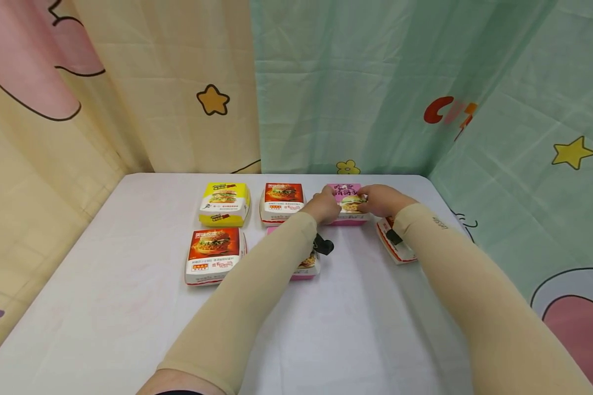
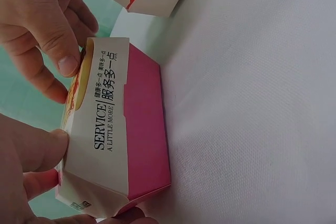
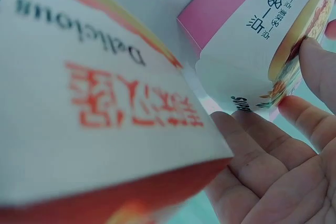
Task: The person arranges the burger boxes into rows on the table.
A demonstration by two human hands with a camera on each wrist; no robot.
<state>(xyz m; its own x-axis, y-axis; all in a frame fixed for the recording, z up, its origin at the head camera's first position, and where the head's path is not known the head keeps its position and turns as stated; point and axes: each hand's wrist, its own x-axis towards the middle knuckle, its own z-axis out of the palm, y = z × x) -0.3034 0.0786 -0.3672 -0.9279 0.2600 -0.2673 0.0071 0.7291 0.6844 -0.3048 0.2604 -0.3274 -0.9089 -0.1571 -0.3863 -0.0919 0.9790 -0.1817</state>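
Observation:
Both hands are at a pink-and-white burger box at the back of the table, with a burger picture on its lid. My left hand grips its left end; in the left wrist view the thumb lies on the lid's edge and fingertips show low at the end. My right hand holds the right end, thumb on the lid and other fingers along the end wall in the right wrist view. A red-and-white burger box sits askew under the right wrist, partly hidden by the sleeve.
To the left stand a yellow burger box and two red-and-white ones, at the back and in front. Another pink box is partly covered by the left forearm. Curtains enclose the white table at back and sides.

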